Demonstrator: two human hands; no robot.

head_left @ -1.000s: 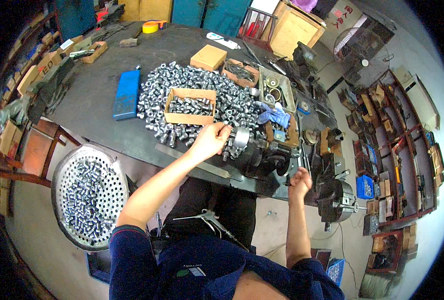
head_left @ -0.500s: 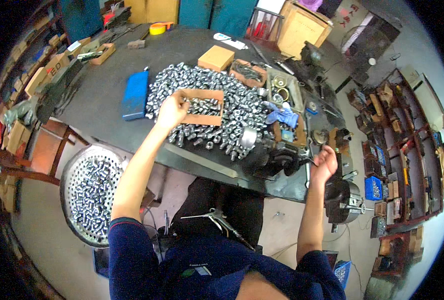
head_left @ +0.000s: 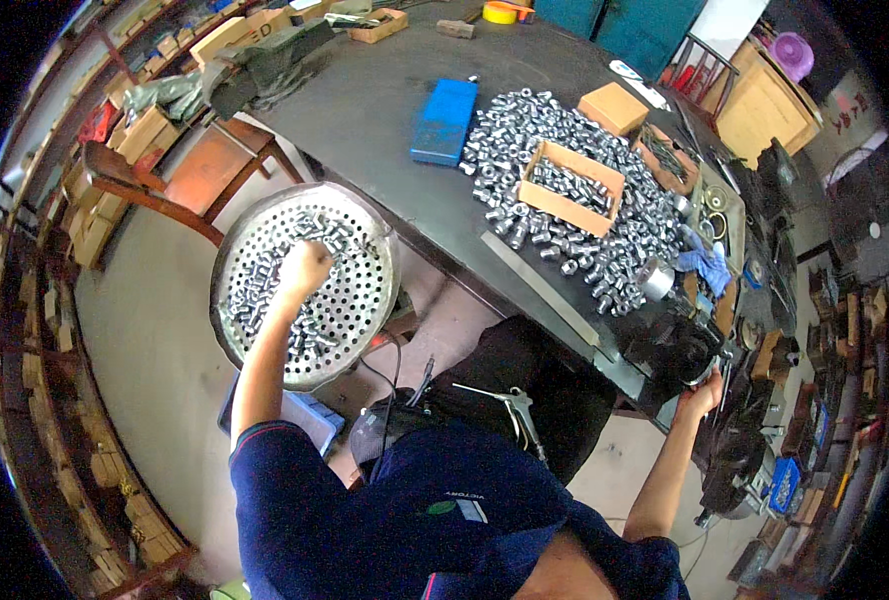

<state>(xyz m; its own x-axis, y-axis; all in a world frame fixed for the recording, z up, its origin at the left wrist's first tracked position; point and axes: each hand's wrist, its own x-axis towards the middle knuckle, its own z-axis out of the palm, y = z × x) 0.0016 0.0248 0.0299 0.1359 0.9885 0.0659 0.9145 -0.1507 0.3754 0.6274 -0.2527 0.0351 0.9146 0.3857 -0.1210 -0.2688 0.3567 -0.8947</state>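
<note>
A round metal pan [head_left: 373, 335] with a perforated bottom stands at the left, with a layer of short shiny metal fittings [head_left: 310, 340] in it. My left hand [head_left: 306, 268] is over these fittings with its fingers curled closed; what they hold, if anything, is hidden. At the table's near right edge, my right hand [head_left: 703, 393] is closed beside a dark bench machine [head_left: 670, 345] and thin metal rods. I cannot make out what is in its fingers. A big heap of similar fittings [head_left: 585, 255] covers the table around an open cardboard box [head_left: 565, 208] holding more.
A blue case [head_left: 445, 122] lies left of the heap, a closed cardboard box [head_left: 614, 108] behind it. Blue gloves [head_left: 705, 260] lie to its right. A wooden chair [head_left: 215, 180] stands beyond the pan. An air blow gun [head_left: 520, 408] rests on my lap.
My left hand has left the cardboard box on the heap and moved left and down to the pan. My right hand remains by the machine, now lower. The view has swung left.
</note>
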